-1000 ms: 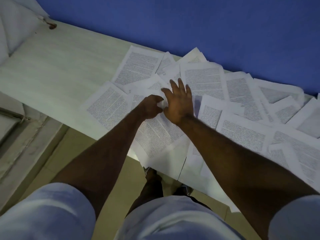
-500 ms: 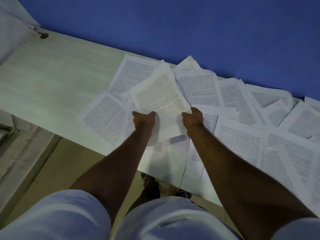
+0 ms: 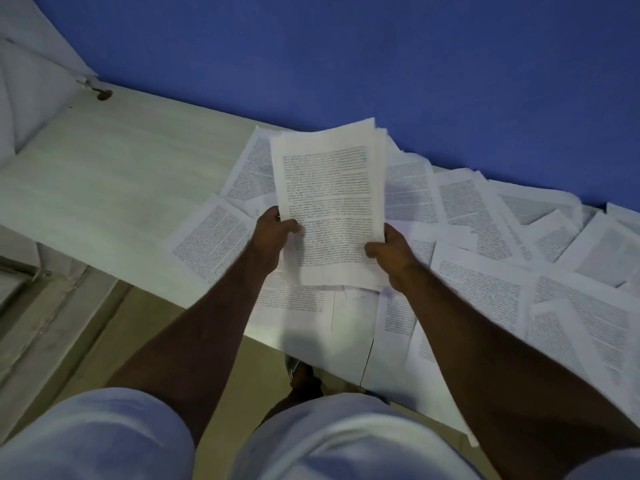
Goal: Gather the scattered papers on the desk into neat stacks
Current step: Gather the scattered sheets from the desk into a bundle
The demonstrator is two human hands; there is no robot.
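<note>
White printed pages make a small bundle of papers [image 3: 329, 202] held up above the pale desk [image 3: 114, 174], with the left hand [image 3: 272, 233] curled tight on its edge at about 8 o'clock, thumb on top of the front page, and the right hand [image 3: 389, 252] curled tight on the corner at about 4 o'clock. The bundle is a few sheets thick, and their top edges do not line up. Under and around it, from 9 o'clock round to 3 o'clock, more loose papers [image 3: 491, 282] lie spread over the desk next to the blue wall [image 3: 346, 57], and some hang over the near edge.
</note>
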